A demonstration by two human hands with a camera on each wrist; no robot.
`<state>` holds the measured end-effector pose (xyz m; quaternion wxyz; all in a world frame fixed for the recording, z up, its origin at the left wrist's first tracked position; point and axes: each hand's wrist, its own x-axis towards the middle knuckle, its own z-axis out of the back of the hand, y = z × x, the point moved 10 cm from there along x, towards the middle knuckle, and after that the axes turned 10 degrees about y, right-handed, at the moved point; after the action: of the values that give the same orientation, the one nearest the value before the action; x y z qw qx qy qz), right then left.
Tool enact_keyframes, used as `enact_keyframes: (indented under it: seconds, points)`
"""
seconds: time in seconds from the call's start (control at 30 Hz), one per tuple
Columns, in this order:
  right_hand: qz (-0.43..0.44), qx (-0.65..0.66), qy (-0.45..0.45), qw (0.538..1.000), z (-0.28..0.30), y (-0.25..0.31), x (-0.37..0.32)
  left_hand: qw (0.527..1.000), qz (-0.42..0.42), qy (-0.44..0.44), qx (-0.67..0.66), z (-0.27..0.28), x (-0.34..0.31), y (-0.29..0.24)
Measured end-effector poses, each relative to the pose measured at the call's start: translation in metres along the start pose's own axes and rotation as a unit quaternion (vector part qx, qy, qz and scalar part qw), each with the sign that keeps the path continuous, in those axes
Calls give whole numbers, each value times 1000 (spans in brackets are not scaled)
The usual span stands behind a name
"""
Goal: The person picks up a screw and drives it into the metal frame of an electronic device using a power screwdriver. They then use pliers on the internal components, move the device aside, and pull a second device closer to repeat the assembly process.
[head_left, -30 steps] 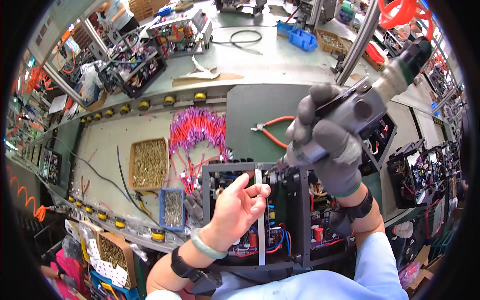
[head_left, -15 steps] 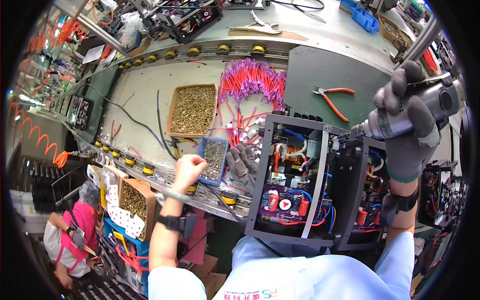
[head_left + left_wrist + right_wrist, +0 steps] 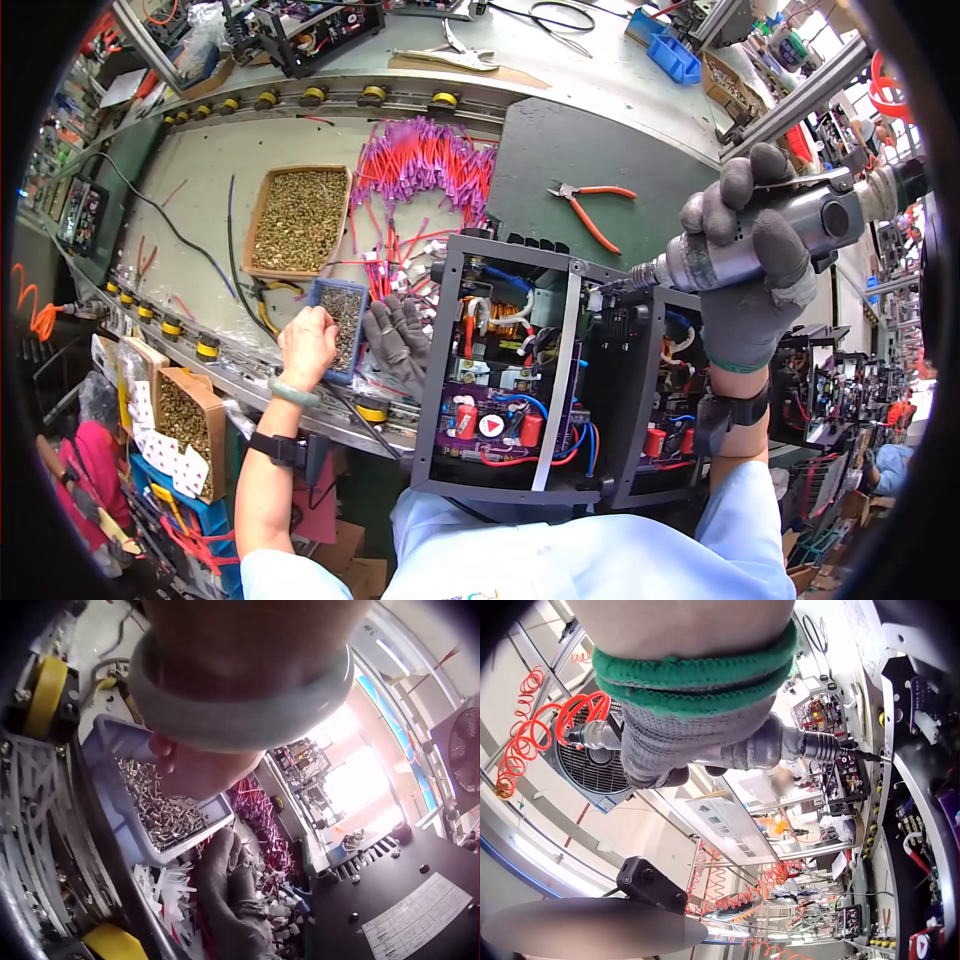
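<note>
In the head view my bare left hand (image 3: pixel 307 345) is at a blue bin (image 3: pixel 345 378) of small silver screws (image 3: pixel 346 325). Its bent fingers reach over the bin's near side; the left wrist view shows them low over the screws, fingertips partly hidden. My gloved right hand (image 3: pixel 745 275) grips a pneumatic screwdriver (image 3: pixel 698 262), held nearly level. The driver's bit points left, right by the top edge of a dark metal chassis (image 3: pixel 434 375). This open chassis holds a purple circuit board, and a silver strip (image 3: pixel 558 380) runs across it. A second chassis (image 3: pixel 640 400) stands close on its right.
A loose grey glove (image 3: pixel 398 340) lies between bin and chassis. Beyond are a carton of brass-coloured screws (image 3: pixel 300 220), a heap of red-purple wires (image 3: pixel 420 170) and red-handled cutters (image 3: pixel 590 210). Yellow rollers (image 3: pixel 372 410) line the bench edge.
My left hand has moved from over the chassis to the screw bin on the left. My right hand still holds the screwdriver near the chassis's top edge. The head view has shifted.
</note>
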<state>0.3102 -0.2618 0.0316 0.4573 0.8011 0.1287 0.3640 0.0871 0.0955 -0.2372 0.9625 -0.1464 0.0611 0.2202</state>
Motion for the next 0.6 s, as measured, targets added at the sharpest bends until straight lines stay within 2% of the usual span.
enact_keyframes:
  seconds: [0.1, 0.2, 0.3, 0.37, 0.43, 0.5, 0.57, 0.6]
  points:
    - [-13, 13, -11, 1000, 1, -6, 0, 1000, 8, 19, -11, -1, 0, 3]
    - [-18, -3, -12, 1000, -1, -7, 0, 999, 32, -28, 11, 4, 2, 5]
    - [-6, -6, -5, 1000, 0, -6, 0, 996, 66, -24, -49, 43, 0, -19]
    - [2, 4, 6, 1000, -1, -4, 1, 968, -72, -120, -208, 107, -17, -76]
    - [-20, -29, -49, 998, 4, -5, -2, 936, -230, -167, -211, 156, -43, -151]
    - [-37, -1, -39, 999, 6, -9, -4, 885, -379, -131, -235, 164, -58, -221]
    - [-28, 3, -58, 998, 8, -8, -6, 878, -437, -51, -190, 144, -60, -270]
    - [19, 48, 13, 999, 8, -6, -5, 885, -435, -39, -159, 134, -56, -283]
